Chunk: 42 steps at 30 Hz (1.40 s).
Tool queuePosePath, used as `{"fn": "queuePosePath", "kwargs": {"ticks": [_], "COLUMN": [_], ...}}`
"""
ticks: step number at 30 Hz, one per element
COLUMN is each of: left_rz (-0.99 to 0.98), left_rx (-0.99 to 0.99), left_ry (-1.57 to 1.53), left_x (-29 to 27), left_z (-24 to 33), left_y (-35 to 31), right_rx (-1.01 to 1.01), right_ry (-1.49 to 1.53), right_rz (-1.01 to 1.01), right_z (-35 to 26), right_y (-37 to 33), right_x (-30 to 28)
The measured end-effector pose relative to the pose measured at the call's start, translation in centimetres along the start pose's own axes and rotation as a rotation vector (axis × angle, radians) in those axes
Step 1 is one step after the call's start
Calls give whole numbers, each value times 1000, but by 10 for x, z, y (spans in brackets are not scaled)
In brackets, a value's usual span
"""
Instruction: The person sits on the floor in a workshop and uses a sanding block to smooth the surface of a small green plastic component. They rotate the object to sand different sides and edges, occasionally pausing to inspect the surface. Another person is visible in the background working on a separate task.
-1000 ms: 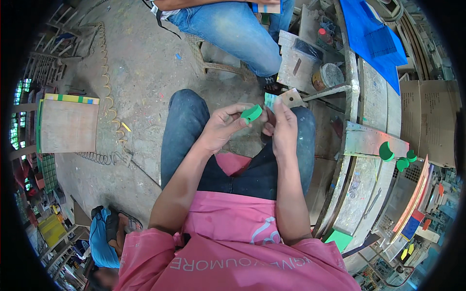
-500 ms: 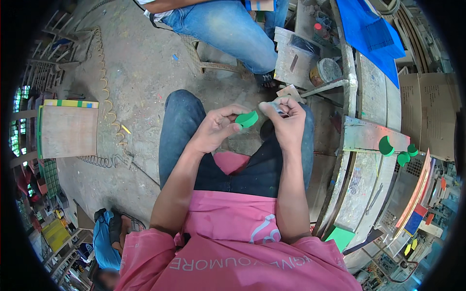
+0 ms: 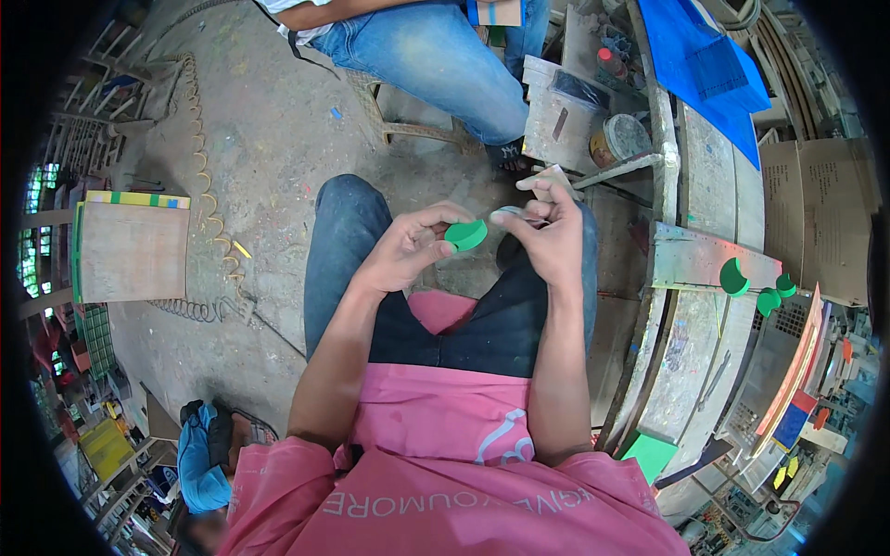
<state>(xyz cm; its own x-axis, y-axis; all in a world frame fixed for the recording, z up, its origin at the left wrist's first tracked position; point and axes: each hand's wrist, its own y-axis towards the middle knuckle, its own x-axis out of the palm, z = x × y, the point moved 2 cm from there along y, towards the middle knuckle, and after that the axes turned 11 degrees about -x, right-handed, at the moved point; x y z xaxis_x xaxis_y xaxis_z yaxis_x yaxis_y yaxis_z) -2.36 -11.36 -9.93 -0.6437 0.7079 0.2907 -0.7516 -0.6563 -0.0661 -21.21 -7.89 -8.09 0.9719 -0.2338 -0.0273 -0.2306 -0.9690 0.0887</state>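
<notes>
Over my lap, my left hand (image 3: 400, 252) pinches a small green crescent-shaped block (image 3: 466, 235) between thumb and fingertips, its curved side facing down and right. Just to its right, my right hand (image 3: 554, 243) grips a thin, flat greyish piece (image 3: 526, 215) between thumb and fingers. Its index finger is raised, and the piece's material is hard to make out. A narrow gap separates the block from the right thumb. More green curved blocks (image 3: 733, 277) rest at the bench on my right, beside a paint-marked board (image 3: 681, 257).
A worn wooden bench (image 3: 691, 371) runs along my right, with a blue sheet (image 3: 667, 56) at its far end. Ahead sits another person in jeans (image 3: 426, 69), near a paint bucket (image 3: 627, 137). A stack of boards (image 3: 134, 246) and a coiled hose (image 3: 206, 185) lie leftward.
The green block has turned in my left hand and dropped slightly left. My right hand's index finger has lifted, and its thumb has come a little lower.
</notes>
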Motion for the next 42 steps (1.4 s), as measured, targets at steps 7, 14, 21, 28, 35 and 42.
{"fn": "queuePosePath", "kwargs": {"ticks": [7,14,21,28,35,42], "left_rz": [40,25,2,-26,-44,74], "left_rx": [-99,-43,-149,-55,-122,-102], "left_ry": [8,10,53,-70,-27,-73], "left_x": [2,4,-1,3,0,0], "left_z": [-7,-4,-7,0,-1,-1], "left_y": [-2,0,-3,-6,-4,-6], "right_rx": [44,14,61,51,71,122], "right_ry": [44,-4,39,-33,133,140], "right_rz": [-158,-82,-260,-54,-222,-78], "right_z": [-11,1,-14,0,-13,1], "right_y": [-4,3,0,2,-3,5], "right_x": [18,-9,16,-11,17,4]}}
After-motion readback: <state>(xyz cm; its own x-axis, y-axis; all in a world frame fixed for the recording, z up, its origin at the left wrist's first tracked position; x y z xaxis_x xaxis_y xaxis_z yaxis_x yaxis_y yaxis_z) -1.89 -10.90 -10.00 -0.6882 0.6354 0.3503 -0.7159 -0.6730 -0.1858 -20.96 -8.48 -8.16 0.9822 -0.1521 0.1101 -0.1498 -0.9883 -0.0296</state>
